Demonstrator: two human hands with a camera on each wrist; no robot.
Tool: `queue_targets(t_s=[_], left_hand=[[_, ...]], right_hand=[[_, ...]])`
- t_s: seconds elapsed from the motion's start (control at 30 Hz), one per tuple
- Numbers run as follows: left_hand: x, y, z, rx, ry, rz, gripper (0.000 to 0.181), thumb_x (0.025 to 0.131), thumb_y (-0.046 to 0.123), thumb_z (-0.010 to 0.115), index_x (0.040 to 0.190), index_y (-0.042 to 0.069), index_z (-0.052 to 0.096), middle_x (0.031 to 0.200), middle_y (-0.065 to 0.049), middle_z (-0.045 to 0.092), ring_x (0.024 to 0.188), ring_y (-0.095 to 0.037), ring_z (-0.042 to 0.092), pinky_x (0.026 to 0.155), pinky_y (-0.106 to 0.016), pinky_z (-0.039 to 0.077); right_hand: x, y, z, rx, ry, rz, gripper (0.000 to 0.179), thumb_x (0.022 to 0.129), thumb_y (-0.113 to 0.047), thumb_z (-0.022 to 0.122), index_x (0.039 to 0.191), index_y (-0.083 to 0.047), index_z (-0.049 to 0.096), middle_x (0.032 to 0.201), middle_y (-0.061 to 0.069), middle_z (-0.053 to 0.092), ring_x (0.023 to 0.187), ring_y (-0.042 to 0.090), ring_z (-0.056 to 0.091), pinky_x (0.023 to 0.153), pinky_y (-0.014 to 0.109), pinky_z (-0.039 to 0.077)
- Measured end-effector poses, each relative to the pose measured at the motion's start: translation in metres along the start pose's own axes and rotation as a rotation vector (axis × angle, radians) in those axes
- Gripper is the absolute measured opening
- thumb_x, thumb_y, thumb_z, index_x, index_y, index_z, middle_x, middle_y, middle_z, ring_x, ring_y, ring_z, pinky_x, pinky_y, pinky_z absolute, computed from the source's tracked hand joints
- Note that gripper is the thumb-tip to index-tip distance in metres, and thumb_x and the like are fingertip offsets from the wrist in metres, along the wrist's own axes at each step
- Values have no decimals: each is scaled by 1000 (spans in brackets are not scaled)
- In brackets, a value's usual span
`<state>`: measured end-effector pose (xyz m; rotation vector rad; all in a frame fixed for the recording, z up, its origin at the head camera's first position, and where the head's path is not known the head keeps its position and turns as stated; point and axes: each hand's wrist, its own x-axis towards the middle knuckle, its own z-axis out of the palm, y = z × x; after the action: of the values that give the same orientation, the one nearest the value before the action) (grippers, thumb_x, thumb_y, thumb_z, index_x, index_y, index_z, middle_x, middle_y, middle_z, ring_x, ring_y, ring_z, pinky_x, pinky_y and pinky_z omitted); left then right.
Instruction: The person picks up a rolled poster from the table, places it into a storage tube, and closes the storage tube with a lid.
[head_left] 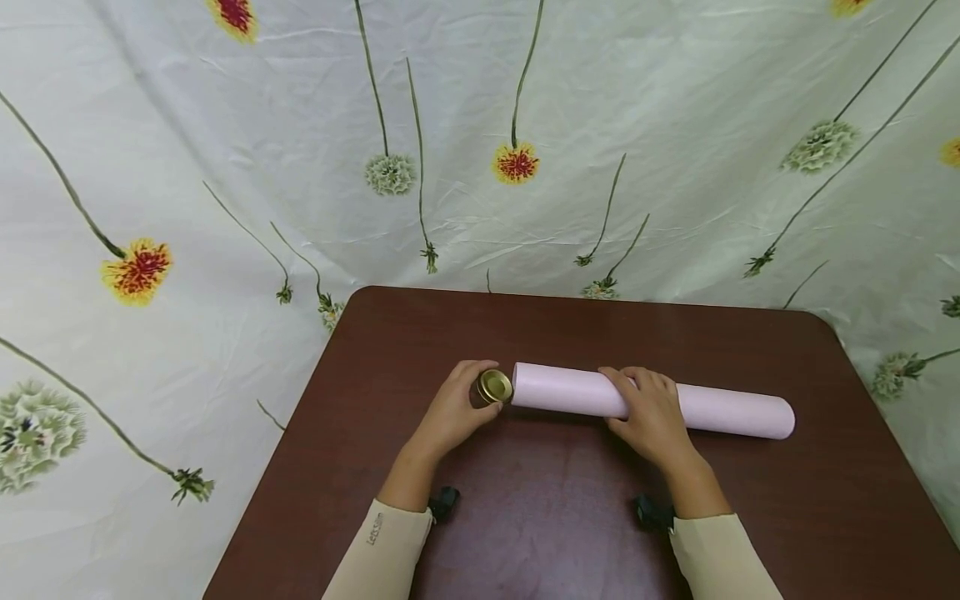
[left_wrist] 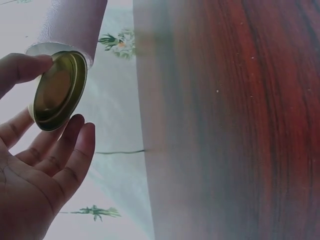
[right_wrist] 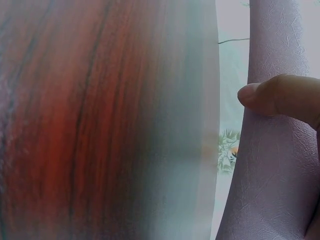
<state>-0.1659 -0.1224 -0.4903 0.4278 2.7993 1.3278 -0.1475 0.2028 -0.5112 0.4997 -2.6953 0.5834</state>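
Observation:
A gold-coloured round metal lid (head_left: 496,386) is pinched between the thumb and fingers of my left hand (head_left: 452,406). In the left wrist view the lid (left_wrist: 60,91) shows its recessed face and raised rim, tilted right at the mouth of a tube. That long pale pink cardboard tube (head_left: 566,389) lies crosswise, its left end facing the lid. My right hand (head_left: 651,414) grips the tube around its middle, thumb on the near side. The right wrist view shows the tube's textured surface (right_wrist: 272,165) under the thumb (right_wrist: 280,97).
A dark reddish-brown table (head_left: 540,517) with rounded far corners lies under both hands. Behind it hangs a pale cloth (head_left: 465,217) with printed flowers. Dark wrist cameras (head_left: 444,503) sit at both sleeve cuffs.

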Motion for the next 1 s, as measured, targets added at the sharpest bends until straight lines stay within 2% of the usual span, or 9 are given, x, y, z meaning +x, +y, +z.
queue_targets(t_s=[0.37,0.53,0.73,0.87,1.0], left_hand=[[1,2,1,-19,-9,-7,64,82,15,83,140,18,57,138,-4,55,130,-26,54,108,-50,45],[2,4,1,-61,-14,-7,64,82,15,83,140,19,57,137,-4,56,122,-27,57,102,-48,49],[3,7,2,-185,-48,-1,65,86,9,80,144,16,53,140,-8,55,128,-26,58,97,-39,56],[5,7,2,-278,-65,-4,71,86,6,80,148,20,50,145,-9,54,133,-29,57,97,-40,56],[6,6,2,-377,-80,-47,75,85,5,80,149,25,49,148,-6,54,137,-28,54,101,-44,54]], right_hand=[[0,0,-1,8,24,-8,83,62,-11,93,137,-19,58,116,16,61,112,37,57,101,57,32],[0,0,0,11,10,-4,83,63,-11,92,138,-19,58,116,16,61,112,37,57,102,57,32],[0,-2,0,13,12,-11,83,63,-10,92,137,-20,58,116,16,61,112,37,57,101,57,33],[0,-2,0,18,12,-11,83,63,-10,92,137,-20,58,116,16,61,112,37,58,102,57,33],[0,-2,-1,25,5,-11,84,63,-11,92,138,-21,57,117,16,61,112,37,57,103,57,32]])
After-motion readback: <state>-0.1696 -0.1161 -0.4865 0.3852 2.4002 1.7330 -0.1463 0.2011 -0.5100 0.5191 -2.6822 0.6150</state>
